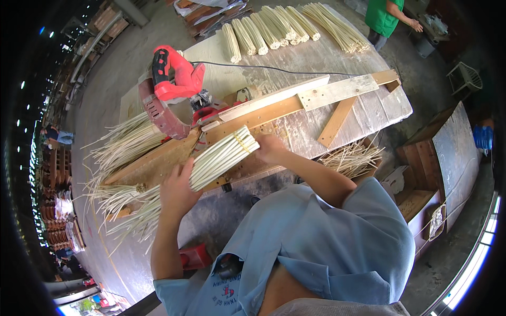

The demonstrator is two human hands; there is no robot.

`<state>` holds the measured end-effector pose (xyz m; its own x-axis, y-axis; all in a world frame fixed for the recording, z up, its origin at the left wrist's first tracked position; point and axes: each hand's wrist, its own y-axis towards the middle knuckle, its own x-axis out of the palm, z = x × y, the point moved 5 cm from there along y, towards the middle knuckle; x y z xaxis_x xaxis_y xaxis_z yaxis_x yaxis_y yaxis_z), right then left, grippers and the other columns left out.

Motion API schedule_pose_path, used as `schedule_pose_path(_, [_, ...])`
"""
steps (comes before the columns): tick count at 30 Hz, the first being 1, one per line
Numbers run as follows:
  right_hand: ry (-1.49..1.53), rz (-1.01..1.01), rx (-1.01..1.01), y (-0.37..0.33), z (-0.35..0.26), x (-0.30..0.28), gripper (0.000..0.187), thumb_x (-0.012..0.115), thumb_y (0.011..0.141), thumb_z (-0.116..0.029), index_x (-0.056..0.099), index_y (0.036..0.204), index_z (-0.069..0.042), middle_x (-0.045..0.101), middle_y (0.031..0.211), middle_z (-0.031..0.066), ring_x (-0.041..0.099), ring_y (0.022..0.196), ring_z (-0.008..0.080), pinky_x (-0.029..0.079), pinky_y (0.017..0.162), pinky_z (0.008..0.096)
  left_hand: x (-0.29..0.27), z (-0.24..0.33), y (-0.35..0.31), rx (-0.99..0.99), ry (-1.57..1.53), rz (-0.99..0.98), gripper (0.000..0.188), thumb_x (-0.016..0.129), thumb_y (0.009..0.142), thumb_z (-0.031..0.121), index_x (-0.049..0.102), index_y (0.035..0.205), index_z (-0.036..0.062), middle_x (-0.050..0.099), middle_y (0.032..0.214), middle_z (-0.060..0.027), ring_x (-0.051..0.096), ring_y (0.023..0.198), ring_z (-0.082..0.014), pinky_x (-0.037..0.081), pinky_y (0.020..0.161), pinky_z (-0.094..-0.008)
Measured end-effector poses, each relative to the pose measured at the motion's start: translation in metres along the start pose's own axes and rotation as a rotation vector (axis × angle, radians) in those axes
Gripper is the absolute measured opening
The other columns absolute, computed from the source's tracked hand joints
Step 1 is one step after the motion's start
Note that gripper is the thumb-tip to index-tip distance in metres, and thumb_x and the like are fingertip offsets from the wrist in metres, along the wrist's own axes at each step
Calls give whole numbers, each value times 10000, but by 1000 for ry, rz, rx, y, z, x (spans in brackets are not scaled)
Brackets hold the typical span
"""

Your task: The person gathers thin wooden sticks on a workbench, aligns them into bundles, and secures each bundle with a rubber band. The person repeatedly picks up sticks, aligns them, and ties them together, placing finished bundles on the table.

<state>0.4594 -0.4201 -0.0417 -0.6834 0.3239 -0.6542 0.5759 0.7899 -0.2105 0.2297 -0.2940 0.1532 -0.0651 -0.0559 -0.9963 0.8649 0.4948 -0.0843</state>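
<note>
A bundle of long pale cane sticks (221, 158) slants across in front of me, with a yellow band (241, 141) around it near its right end. My left hand (178, 188) is wrapped about the bundle's middle, and the loose ends fan out past it to the lower left. At the trimmed right end sits my right hand (271, 149), touching or nearly touching the stick tips; its fingers are mostly hidden. Just beyond the bundle stands a red miter saw (179, 79) with a dark handle and a worn blade guard, set against a wooden fence (274, 100).
Several tied cane bundles (269, 30) lie along the table's far side. More loose cane (129, 139) spreads left of the saw. A black cord (263, 67) crosses the table (379, 110). Offcuts fill a box (350, 160) below its edge. A person in green (382, 17) stands far right.
</note>
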Motion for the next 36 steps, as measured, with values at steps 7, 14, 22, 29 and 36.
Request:
schedule_pose_path(7, [436, -6, 272, -92, 115, -99, 108, 709, 835, -85, 636, 866, -11, 651, 714, 104, 652, 641, 180, 507, 571, 324, 61, 65, 54, 195, -40, -49, 839, 838, 715, 247, 471, 1467, 177, 609, 1122, -148, 618, 1077, -359, 501, 929, -470])
schedule_pose_path(14, [891, 49, 246, -138, 93, -93, 109, 720, 873, -23, 617, 905, -7, 646, 745, 25, 566, 613, 82, 436, 512, 239, 125, 115, 109, 287, -6, -44, 944, 860, 702, 333, 416, 1516, 154, 576, 1282, -172, 529, 1236, -371, 415, 1050, -486])
schedule_pose_path(22, [1067, 138, 68, -120, 54, -63, 141, 749, 885, -17, 616, 933, -28, 653, 855, 8, 599, 761, 66, 491, 674, 231, 82, 143, 97, 581, -377, 28, 822, 831, 777, 452, 504, 1421, 60, 546, 1370, -183, 506, 1285, -375, 403, 1083, -480])
schedule_pose_path(29, [1190, 79, -14, -117, 37, -64, 108, 705, 930, -42, 608, 969, -68, 667, 882, 18, 635, 817, 114, 509, 744, 275, 117, 169, 87, 277, -1096, -496, 138, 724, 918, 121, 687, 995, 12, 701, 869, -73, 656, 808, -170, 520, 782, -286])
schedule_pose_path(36, [2142, -162, -334, -118, 42, -108, 42, 613, 876, -133, 574, 889, -128, 559, 773, 18, 604, 811, 184, 312, 1188, 555, 119, 188, 93, 253, -2302, -483, 66, 574, 1012, 149, 620, 972, 123, 582, 858, 3, 561, 979, -184, 453, 907, -365])
